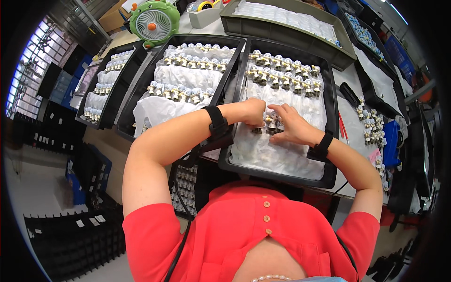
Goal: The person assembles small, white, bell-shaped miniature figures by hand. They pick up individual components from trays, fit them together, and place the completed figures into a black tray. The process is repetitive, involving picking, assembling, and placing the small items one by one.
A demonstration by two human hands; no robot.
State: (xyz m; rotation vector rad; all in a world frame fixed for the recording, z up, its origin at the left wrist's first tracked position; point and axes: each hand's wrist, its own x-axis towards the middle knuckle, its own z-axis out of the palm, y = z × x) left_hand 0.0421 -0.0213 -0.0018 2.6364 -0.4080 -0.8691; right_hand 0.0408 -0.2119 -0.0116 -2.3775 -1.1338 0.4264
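Observation:
Small white, yellow and dark figurines (272, 123) lie on white padded sheeting in a black tray (324, 172) before me. My left hand (252, 112) is closed over the tray, its fingers curled downward. One figurine (256, 130) shows just beneath it, but the fingertips are hidden, so what they hold cannot be made out. My right hand (292, 124) curves around the figurines between the hands, with thumb and forefinger apart. Behind both hands, two rows of similar figurines (284, 80) lie across the tray.
To the left are two more black trays (181, 37) (126, 89) of figurines and white sheeting. A green fan (152, 26) stands behind them. A long grey-green bin (291, 41) is at the back. Loose figurines (373, 127) lie on the table at right, beside a blue container (392, 141).

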